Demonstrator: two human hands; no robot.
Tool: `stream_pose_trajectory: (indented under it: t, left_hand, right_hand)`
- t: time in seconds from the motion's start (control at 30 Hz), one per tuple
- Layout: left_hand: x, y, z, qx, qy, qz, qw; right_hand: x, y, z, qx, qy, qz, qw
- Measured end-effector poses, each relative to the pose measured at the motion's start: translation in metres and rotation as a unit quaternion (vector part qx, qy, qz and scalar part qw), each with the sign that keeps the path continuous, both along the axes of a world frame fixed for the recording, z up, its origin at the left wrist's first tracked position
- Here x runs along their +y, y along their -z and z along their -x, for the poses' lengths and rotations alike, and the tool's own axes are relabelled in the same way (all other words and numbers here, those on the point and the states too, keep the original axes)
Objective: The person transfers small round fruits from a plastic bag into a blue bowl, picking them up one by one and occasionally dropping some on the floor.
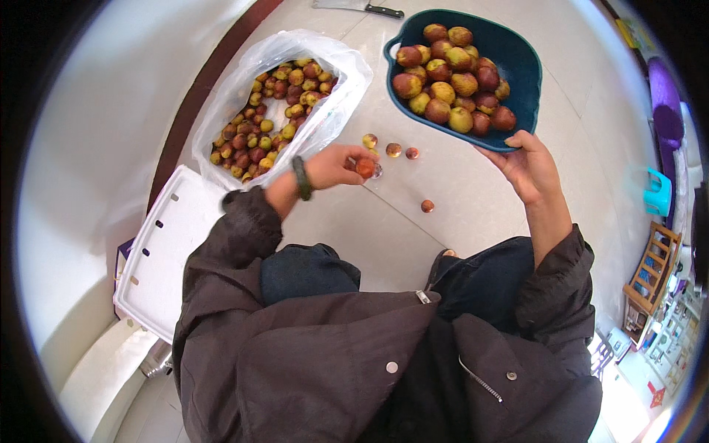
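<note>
My left hand [342, 166], with a dark bracelet at the wrist, holds a reddish-brown jujube fruit [365, 168] in its fingers, low over the tiled floor. My right hand [529, 166] grips the near rim of a dark teal plastic basin [526, 61], which holds many large red and yellow-green jujubes [464, 84]. Left of it stands an open clear plastic bag [346, 77] lining a white container, with many smaller jujubes [238, 141] inside. Several loose fruits [394, 150] lie on the floor between the two; one more [427, 206] lies nearer to me.
A cleaver [385, 11] lies on the floor at the top. A white foam lid [171, 243] rests at the left, near the wall. At the far right are a turquoise plastic object [657, 191] and a small wooden rack [653, 268].
</note>
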State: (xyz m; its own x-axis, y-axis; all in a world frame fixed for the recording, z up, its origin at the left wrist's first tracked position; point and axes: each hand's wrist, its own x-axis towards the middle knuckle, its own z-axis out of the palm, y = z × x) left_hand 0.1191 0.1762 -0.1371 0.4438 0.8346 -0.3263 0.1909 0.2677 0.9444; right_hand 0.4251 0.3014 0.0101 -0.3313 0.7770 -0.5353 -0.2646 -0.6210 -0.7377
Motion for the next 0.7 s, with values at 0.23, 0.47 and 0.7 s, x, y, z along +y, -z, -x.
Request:
stream_pose_trajectory:
  t: [0.23, 0.47, 0.7]
  left_hand:
    - [-0.028, 0.132, -0.038, 0.349, 0.001, 0.014, 0.937]
    - [-0.026, 0.093, -0.036, 0.367, 0.056, -0.030, 0.928]
    - [0.009, 0.022, 0.129, 0.387, -0.213, -0.046, 0.896]
  right_hand:
    - [-0.007, -0.013, 0.007, -0.017, -0.006, -0.014, 1.000]
    - [-0.007, -0.010, -0.004, 0.022, -0.013, 0.023, 0.999]
    - [-0.009, -0.012, 0.004, -0.015, 0.015, 0.015, 1.000]
